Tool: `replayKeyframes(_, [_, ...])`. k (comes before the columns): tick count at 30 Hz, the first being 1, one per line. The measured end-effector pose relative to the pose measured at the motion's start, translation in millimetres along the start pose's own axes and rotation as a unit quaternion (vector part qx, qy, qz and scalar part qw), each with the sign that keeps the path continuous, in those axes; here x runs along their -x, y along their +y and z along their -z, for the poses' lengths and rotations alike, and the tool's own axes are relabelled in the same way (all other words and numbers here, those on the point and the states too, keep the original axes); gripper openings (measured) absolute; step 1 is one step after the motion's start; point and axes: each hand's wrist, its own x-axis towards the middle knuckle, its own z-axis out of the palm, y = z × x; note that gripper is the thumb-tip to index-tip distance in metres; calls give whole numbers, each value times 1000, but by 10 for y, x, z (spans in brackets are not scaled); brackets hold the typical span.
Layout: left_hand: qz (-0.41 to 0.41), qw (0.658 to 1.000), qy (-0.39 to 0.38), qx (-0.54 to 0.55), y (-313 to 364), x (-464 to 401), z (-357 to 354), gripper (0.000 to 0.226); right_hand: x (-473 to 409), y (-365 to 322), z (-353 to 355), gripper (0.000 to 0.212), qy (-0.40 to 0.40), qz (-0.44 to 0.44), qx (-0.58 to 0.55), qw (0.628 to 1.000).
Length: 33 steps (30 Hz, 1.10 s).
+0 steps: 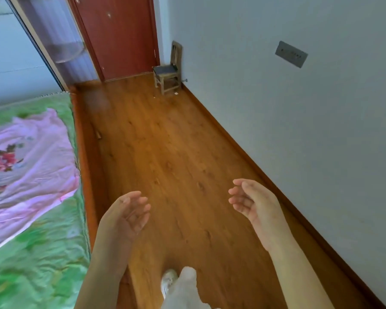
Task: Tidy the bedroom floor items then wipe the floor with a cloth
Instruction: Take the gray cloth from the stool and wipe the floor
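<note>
I look down a strip of wooden floor [165,152] between a bed and a wall. My left hand [127,215] hovers over the floor near the bed frame, palm turned inward, fingers loosely curled and holding nothing. My right hand [252,204] hovers opposite it, palm facing left, fingers relaxed and empty. A small wooden chair [168,72] stands at the far end against the wall. Tiny scraps of litter [176,93] lie on the floor by its legs. No cloth is in view.
The bed [42,253] with a green sheet and a pink blanket [27,166] runs along the left. A red-brown door [118,34] closes the far end. The grey wall [299,130] with a socket plate [291,54] lines the right. My white shoe [168,281] shows below.
</note>
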Motion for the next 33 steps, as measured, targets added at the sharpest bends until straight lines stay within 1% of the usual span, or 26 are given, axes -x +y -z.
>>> replayKeyframes(5, [-13,1000,4,14,198,-739,-82,24,-683,-87,-313,17,-10,6,-7,1000])
replayKeyframes(9, [-36,999,-8,-2,589,-1444,-122,25,-1339,-247,-759,17,-8,8,-16,1000])
replayKeyframes(12, [-51,999,-15,-2,901,-1936,-152,25,-1788,-405,-1121,17,-22,19,-29,999])
replayKeyframes(16, [-58,998,-27,-20,1145,-2490,-201,20,-2256,-527,-1439,17,-18,29,-36,999])
replayKeyframes(17, [-57,998,-29,-24,1176,-2598,-217,24,-2350,-543,-1490,18,-16,27,-34,999])
replayKeyframes(18, [-51,998,-32,-25,1202,-2698,-241,26,-2442,-557,-1534,18,-15,24,-34,999])
replayKeyframes(20, [-42,998,-33,-30,1224,-2904,-287,21,-2641,-588,-1617,17,-12,18,-37,999])
replayKeyframes(24, [-37,997,-20,-61,1211,-3372,-463,23,-3113,-665,-1718,18,-15,19,-38,999])
replayKeyframes(26, [-29,997,-20,-66,1198,-3627,-595,18,-3391,-698,-1725,19,-16,15,-39,999])
replayKeyframes(28, [-29,997,-22,-73,1183,-3891,-772,14,-3711,-755,-1705,19,-19,11,-44,999])
replayKeyframes(33, [-31,996,-17,-82,1138,-4654,-1431,24,-4627,-1023,-1569,19,-36,17,-39,998])
